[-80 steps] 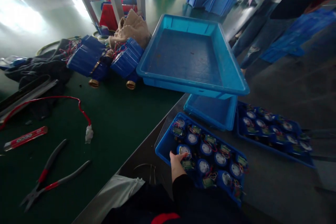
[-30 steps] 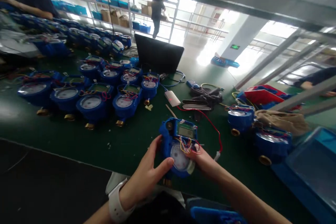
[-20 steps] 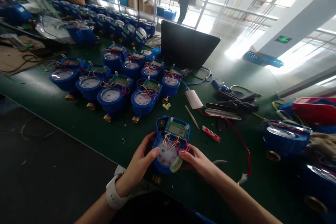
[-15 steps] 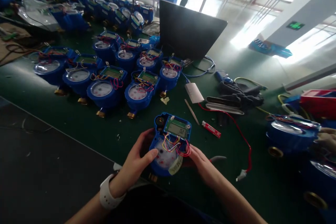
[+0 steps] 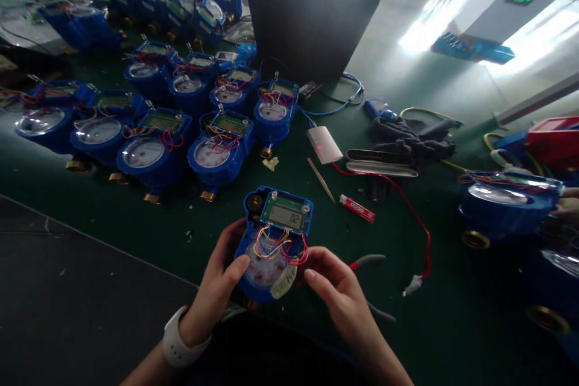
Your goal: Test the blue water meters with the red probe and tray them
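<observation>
Some of the left hand (image 5: 213, 294) hidden behind the blue meter (image 5: 274, 244)

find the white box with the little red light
In the head view, the white box lies right of centre on the green table, between the black screen and the wooden stick, left of the open case.

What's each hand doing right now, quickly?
Left hand: closed on the blue, round-faced meter, thumb at its near left edge.
Right hand: loosely open beside it, fingers half curled; whether the fingertips touch it cannot be told.
</observation>
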`<state>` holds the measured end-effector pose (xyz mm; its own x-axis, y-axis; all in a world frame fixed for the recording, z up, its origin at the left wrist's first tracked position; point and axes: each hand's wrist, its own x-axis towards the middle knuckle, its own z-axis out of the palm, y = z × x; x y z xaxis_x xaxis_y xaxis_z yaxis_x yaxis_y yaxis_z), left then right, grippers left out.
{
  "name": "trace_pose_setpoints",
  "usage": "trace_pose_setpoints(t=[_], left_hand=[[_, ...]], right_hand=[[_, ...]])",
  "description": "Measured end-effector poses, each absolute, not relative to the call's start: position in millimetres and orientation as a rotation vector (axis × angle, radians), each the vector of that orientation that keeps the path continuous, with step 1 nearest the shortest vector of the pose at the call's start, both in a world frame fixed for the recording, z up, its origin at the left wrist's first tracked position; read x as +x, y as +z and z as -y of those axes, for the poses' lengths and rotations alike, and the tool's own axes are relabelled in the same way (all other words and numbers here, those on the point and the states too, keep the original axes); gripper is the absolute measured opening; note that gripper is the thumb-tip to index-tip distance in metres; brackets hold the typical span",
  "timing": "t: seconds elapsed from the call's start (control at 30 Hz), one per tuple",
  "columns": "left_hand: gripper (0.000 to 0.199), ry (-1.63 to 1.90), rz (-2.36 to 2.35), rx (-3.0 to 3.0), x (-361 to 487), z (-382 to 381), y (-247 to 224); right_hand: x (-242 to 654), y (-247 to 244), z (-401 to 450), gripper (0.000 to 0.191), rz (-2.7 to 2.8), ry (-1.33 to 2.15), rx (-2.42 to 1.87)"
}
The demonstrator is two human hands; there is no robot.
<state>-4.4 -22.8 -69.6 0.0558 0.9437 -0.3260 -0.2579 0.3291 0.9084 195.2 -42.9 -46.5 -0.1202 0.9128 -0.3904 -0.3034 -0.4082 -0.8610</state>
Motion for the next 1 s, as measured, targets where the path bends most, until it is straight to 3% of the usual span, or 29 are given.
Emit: trace_pose_setpoints(t=[0.4,0.8,1.0], left_hand=[[0.056,1.036,-1.195,0.802,-4.5,21.2,-64.4],[0.060,0.987,-1.285,0.837,-4.0,21.4,-60.4],[0.061,0.992,-1.293,0.828,-8.8,22.6,-65.0]], right_hand=[[189.5,-45.6,29.8,0.038,0.770,1.779,-1.279],[186.1,-44.3,29.5,0.010,1.053,1.608,-1.347],[187.7,-45.2,26.9,0.009,1.060,1.657,-1.289]])
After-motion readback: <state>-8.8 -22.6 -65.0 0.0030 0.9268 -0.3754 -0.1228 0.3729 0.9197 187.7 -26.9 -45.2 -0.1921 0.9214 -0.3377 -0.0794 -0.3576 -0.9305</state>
